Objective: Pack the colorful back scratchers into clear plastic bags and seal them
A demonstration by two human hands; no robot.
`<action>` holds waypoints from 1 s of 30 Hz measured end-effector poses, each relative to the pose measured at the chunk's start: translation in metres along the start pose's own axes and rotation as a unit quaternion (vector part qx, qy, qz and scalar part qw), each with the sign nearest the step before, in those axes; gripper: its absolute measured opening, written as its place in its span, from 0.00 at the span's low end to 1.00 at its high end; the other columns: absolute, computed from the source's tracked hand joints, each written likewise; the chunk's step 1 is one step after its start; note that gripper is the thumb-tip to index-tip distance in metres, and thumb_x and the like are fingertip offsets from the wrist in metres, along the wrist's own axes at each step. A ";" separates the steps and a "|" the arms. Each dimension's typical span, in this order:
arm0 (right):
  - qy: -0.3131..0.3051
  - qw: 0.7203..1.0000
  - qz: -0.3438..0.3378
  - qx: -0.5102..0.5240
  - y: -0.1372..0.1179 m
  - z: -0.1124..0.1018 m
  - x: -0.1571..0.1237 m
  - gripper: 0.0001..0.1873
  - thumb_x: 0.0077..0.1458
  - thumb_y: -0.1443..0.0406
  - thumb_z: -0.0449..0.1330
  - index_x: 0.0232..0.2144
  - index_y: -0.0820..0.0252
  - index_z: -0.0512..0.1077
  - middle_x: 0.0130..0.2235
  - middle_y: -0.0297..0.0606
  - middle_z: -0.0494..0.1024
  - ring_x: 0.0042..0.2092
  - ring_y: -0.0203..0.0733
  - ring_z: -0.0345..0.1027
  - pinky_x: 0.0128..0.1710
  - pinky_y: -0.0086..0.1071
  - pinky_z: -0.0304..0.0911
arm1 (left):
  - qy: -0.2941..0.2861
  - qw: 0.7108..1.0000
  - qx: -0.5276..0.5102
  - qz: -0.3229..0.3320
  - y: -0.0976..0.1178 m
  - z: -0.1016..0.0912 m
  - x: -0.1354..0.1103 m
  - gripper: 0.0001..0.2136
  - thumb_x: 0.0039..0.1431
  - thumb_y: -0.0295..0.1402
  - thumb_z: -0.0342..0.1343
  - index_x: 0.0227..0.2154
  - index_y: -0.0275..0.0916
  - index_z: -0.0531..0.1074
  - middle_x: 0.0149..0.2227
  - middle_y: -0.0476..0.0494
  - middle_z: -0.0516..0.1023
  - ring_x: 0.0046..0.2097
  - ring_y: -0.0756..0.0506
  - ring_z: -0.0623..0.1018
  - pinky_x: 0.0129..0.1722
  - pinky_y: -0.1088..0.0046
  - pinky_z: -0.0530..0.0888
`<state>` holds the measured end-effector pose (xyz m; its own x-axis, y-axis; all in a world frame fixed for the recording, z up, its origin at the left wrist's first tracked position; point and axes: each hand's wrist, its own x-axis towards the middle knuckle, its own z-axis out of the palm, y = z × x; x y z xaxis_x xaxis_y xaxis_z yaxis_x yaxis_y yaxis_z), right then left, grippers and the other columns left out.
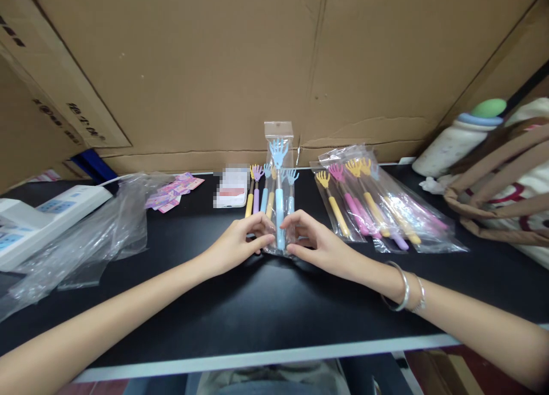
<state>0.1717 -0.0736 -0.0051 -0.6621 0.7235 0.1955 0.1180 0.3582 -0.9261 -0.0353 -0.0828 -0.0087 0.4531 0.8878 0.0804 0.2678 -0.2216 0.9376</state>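
A blue hand-shaped back scratcher (279, 203) stands inside a clear plastic bag (278, 133), its claw end up. My left hand (240, 243) pinches the bag's lower left edge. On the lower right edge my right hand (315, 240) pinches the same bag. Both hands rest on the black table (266, 303). Behind the bag lie several loose scratchers (257, 192) in yellow, purple and blue.
Bagged scratchers (377, 209) lie in a heap at the right. Empty clear bags (86, 235) and a white device (38, 218) sit at the left. Pink cards (174, 192), a white box (231, 192), a bottle (458, 143) and a tote bag (506, 195) stand around. Cardboard walls rise behind.
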 end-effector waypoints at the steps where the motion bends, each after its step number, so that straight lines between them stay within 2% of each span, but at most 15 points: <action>1: 0.004 1.000 -0.002 -0.010 0.000 0.000 0.000 0.13 0.53 0.71 0.56 0.40 0.57 0.61 0.37 0.33 0.65 0.37 0.34 0.64 0.38 0.32 0.65 | 0.010 1.000 0.024 0.009 0.001 0.000 -0.001 0.05 0.58 0.33 0.53 0.33 0.37 0.66 0.29 0.50 0.71 0.31 0.51 0.72 0.29 0.78 0.71; 5: 0.022 0.999 -0.014 -0.036 0.002 0.001 0.002 0.11 0.53 0.71 0.56 0.39 0.57 0.60 0.35 0.32 0.66 0.35 0.34 0.65 0.37 0.32 0.65 | 0.050 0.994 0.095 0.029 0.004 0.003 -0.003 0.04 0.59 0.32 0.52 0.32 0.37 0.68 0.31 0.50 0.73 0.33 0.51 0.73 0.31 0.78 0.69; 13: 0.062 0.996 -0.040 -0.046 0.010 0.001 0.004 0.13 0.52 0.71 0.55 0.39 0.55 0.56 0.36 0.33 0.66 0.38 0.36 0.65 0.37 0.32 0.65 | 0.098 0.984 0.136 0.056 0.001 0.010 -0.006 0.02 0.58 0.30 0.53 0.32 0.38 0.67 0.32 0.50 0.74 0.34 0.50 0.74 0.31 0.79 0.68; 19: 0.064 0.997 -0.027 -0.024 0.010 0.001 0.004 0.20 0.53 0.70 0.55 0.46 0.55 0.54 0.35 0.33 0.66 0.38 0.37 0.66 0.39 0.34 0.65 | 0.118 0.979 0.158 0.049 0.002 0.010 -0.005 0.05 0.57 0.32 0.55 0.34 0.37 0.66 0.31 0.48 0.75 0.32 0.49 0.74 0.31 0.78 0.69; 25: 0.050 0.997 -0.015 -0.049 0.008 -0.001 0.004 0.19 0.55 0.68 0.56 0.48 0.55 0.57 0.34 0.32 0.66 0.36 0.36 0.66 0.39 0.34 0.64 | 0.113 0.977 0.171 0.066 0.002 0.011 -0.005 0.04 0.58 0.32 0.54 0.31 0.37 0.67 0.33 0.48 0.75 0.33 0.49 0.74 0.34 0.77 0.69; 30: 0.060 0.997 -0.017 -0.037 0.010 -0.001 0.005 0.13 0.56 0.66 0.56 0.44 0.56 0.59 0.35 0.33 0.68 0.38 0.37 0.66 0.39 0.33 0.64 | 0.095 0.977 0.171 0.081 0.003 0.011 -0.006 0.01 0.58 0.29 0.54 0.32 0.38 0.67 0.31 0.50 0.73 0.34 0.51 0.73 0.33 0.79 0.68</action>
<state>0.1703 -0.0655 -0.0134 -0.5734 0.7743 0.2677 0.1541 0.4228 -0.8930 -0.0281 -0.0933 -0.0104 0.3563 0.8816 0.3096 0.4883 -0.4582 0.7427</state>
